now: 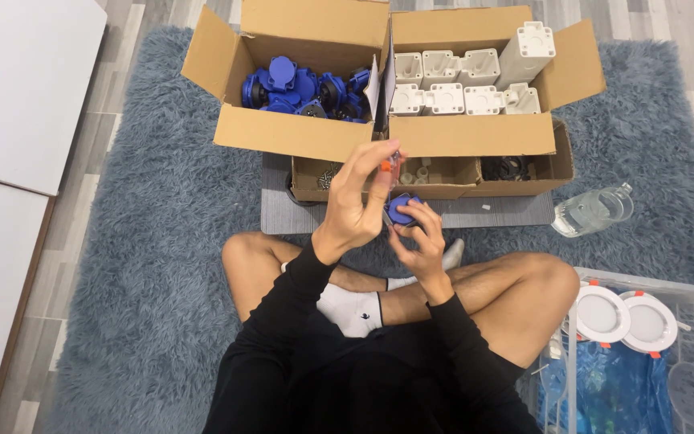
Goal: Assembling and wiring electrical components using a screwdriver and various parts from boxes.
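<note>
The right hand (421, 237) is gripping a blue round part (402, 209) above the crossed legs; the left hand (361, 197), just above it, is pinching an orange-handled tool (387, 166) over the part.

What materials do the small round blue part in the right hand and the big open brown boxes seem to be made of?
The small round blue part, held by the right hand, looks like moulded plastic: even colour, smooth, slightly glossy. The big open brown boxes seem to be corrugated cardboard: matte brown, with folded flaps.

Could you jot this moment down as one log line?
left hand: orange-handled tool | right hand: blue part | cardboard boxes ahead
</note>
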